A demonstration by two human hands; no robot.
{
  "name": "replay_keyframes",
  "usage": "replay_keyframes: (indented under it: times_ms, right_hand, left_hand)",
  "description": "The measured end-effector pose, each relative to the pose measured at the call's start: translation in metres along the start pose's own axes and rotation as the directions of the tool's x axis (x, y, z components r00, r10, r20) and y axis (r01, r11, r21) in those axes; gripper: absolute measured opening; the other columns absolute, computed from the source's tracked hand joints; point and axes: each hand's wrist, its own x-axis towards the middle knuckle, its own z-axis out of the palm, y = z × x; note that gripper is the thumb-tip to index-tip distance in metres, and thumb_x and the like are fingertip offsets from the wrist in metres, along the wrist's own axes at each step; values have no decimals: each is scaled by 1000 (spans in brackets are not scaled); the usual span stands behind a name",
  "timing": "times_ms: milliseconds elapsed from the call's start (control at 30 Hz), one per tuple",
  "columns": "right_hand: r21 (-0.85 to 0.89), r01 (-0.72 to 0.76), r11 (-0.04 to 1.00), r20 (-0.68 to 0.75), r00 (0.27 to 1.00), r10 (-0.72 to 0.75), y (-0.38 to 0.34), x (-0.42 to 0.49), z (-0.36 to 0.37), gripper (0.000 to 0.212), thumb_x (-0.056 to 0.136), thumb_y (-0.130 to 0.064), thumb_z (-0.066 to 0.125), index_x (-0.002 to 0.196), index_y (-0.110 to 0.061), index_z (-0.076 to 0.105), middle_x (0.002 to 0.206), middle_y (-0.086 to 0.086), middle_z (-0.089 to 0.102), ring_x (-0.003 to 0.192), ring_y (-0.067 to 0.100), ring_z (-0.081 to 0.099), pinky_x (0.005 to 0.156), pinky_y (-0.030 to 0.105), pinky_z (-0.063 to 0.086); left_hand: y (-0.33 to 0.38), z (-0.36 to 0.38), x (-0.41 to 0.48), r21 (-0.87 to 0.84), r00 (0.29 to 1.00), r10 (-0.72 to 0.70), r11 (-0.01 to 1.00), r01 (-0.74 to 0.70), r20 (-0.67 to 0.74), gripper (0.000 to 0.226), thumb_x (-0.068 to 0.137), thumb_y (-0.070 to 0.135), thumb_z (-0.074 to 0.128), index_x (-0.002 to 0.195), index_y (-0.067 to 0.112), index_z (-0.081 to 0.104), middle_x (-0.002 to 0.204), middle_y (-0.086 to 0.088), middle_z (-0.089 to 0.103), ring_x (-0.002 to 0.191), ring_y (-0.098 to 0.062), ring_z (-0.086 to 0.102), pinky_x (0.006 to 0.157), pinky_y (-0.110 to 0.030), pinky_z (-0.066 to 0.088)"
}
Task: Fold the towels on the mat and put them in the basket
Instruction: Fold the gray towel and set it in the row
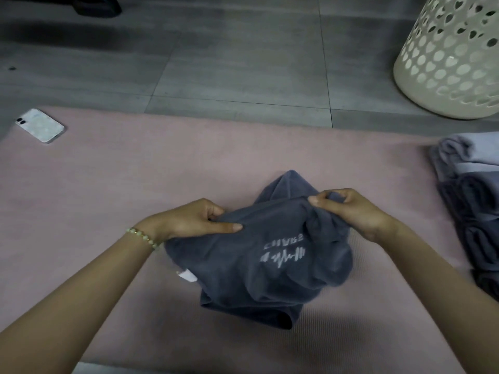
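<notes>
A home interior is suggested: a grey tiled floor [216,63] is seen across the top of the frame, a pink yoga mat [108,198] is spread below it, and a cream laundry basket [445,63] pierced with heart-shaped holes is stood at upper right.

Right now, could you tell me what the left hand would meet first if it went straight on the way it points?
The left hand points right across the grey towel it grips; first it would meet that towel's bunched cloth, then probably the right hand.
</notes>
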Motion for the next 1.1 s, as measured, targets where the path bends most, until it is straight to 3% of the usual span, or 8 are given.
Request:
replay_keyframes:
  times_ms: [133,267,433,500,600,767,900,1100]
  right_hand:
    - [-309,4,951,-244,966,-84,19,-3,-43,17,80,-18,74,75,-2,70,66,-4,66,71,9,56,62,6,45]
    - [-533,172,828,-144,946,-289,8,-4,-12,32,74,-31,78,103,-25,64,85,-29,63,81,-8,58,74,-3,37]
    - [-372,405,836,73,910,-408,-2,3,47,36,73,-23,79,107,-21,69,83,-27,65,84,-8,61,85,9,43]
    - [-331,399,855,34,911,-411,4,10,55,30,75,-18,79,103,-16,68,71,-18,60,70,-3,57,79,9,43]
    - [-179,392,902,-57,912,-407,7,15,54,19,79,-5,73,95,-11,66,80,-4,65,77,6,61,79,15,48]
    - [-170,385,907,-47,916,-398,7,14,39,22,78,-3,74,93,-19,69,84,-3,67,80,2,62,82,13,48]
    - [-176,320,931,-47,942,-333,15,11,33,9,76,-11,77,81,-16,71,80,-8,70,78,1,64,80,16,49]
    - [-34,347,937,-84,934,-349,8,10,31,7,79,-6,72,81,-12,69,81,-11,71,80,-2,65,76,11,48]
  left_hand:
    - [-13,2,5,-80,994,25,996,-34,-111,20,94,17,53,87,10,70,77,-1,65,70,-5,56,64,-12,45]
    - [6,33,26,-253,953,65,957,-144,-296,24,97,21,48,92,6,65,80,-5,62,72,-8,57,68,-18,49]
    - [24,58,43,-397,918,48,892,-217,-394,47,98,30,46,108,-14,57,92,-19,60,84,-25,55,77,-34,46]
    - [28,62,44,-439,926,61,868,-233,-372,47,98,36,41,113,-3,62,102,-15,68,90,-22,64,81,-27,51]
    - [30,66,41,-461,936,131,843,-278,-326,43,93,40,45,116,9,63,110,-8,70,103,-18,66,90,-27,52]
    - [25,68,41,-287,863,253,870,-400,-436,18,89,11,59,106,13,66,96,2,72,89,-9,67,79,-18,52]
    - [27,58,38,-418,887,177,831,-366,-426,20,92,6,54,108,1,65,85,1,73,78,-9,69,69,-17,54]
    - [24,47,35,-421,907,130,853,-308,-400,16,91,15,56,101,11,68,91,-2,73,82,-12,68,77,-20,56]
